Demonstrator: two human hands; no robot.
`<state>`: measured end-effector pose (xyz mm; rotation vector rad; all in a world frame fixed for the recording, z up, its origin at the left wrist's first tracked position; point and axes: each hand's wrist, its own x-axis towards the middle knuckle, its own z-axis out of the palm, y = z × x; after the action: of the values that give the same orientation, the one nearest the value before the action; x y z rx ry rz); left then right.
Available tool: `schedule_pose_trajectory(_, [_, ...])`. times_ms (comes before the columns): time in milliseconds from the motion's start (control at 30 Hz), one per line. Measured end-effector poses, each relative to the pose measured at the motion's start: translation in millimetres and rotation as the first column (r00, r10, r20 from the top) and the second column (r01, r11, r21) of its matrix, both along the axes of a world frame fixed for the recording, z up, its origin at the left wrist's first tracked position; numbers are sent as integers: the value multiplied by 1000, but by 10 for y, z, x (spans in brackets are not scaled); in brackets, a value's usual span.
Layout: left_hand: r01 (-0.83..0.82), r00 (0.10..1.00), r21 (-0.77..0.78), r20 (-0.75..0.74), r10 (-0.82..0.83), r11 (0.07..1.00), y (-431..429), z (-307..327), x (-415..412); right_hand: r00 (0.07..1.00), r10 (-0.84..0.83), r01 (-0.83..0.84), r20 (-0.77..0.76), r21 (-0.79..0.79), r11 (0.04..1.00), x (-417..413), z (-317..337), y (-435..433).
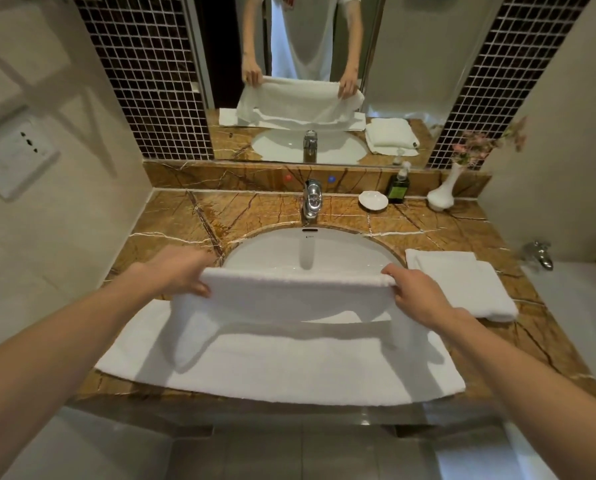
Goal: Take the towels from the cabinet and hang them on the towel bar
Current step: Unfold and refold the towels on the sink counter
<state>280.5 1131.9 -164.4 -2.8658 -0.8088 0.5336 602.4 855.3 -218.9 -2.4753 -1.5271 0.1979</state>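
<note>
So, the big picture: I'm standing at the brown marble counter (445, 230) with the mirror (393, 64) right in front of me. No towel bar anywhere in my view, and no cabinet either.

The main thing is the big white towel (289, 362). Most of it lies flat across the front of the counter, covering the near rim of the sink (310, 251), and its far edge is lifted up over the basin. My guess is I'm mid-way through the job: towels are out, and I'm folding or gathering this one so it'll hang neatly. Next move needs me to get the whole towel off the counter without dragging a corner into the sink, then turn and find the bar.

A second, folded towel (462, 285) sits on the counter to my right, just beside my right wrist. It isn't hung yet, so that's one more trip.

Grip-wise: my left hand (182, 271) pinches the left end of the raised edge, fingers curled under it, and my right hand (417, 292) pinches the right end the same way. The edge runs taut-ish between them, and the rest droops down and back toward me.

Small stuff at the back: faucet (312, 200), vase (441, 195), soap bottle (398, 185), little white dish (373, 200). All well apart from the towel.
</note>
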Motion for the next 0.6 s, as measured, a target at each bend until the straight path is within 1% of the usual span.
schedule_pose_trajectory(100, [-69, 996, -80, -55, 65, 994, -37, -147, -52, 986, 106, -102, 131, -33, 994, 47, -25, -88])
schedule_pose_trajectory(233, [-68, 989, -46, -135, 61, 997, -43, -278, -126, 940, 190, -178, 283, -71, 982, 65, -11, -182])
schedule_pose_trajectory(267, [-76, 989, -24, -128, 72, 997, -36, -293, -138, 925, 214, -201, 314, -74, 977, 71, -12, -201])
schedule_pose_trajectory(333, [-81, 992, 71, -93, 87, 994, -64, -283, -137, 905, 249, -244, 346, -60, 968, 93, -40, -226])
schedule_pose_trajectory(400, [-97, 995, 189, -2, 99, 977, -106, -290, -126, 899, 260, -264, 353, -38, 964, 126, -86, -233])
schedule_pose_trajectory(467, [-106, 993, 253, 83, 88, 962, -115, -340, -155, 891, 247, -258, 380, -24, 966, 130, -112, -243])
schedule_pose_trajectory(500, [-106, 991, 275, 102, 80, 955, -112, -384, -188, 886, 240, -252, 397, -21, 967, 120, -121, -256])
schedule_pose_trajectory(533, [-109, 992, 292, 99, 83, 950, -114, -433, -227, 879, 234, -247, 414, -23, 969, 101, -133, -277])
schedule_pose_trajectory(600, [-112, 994, 319, 47, 102, 941, -141, -550, -318, 863, 238, -245, 446, -44, 969, 48, -200, -341])
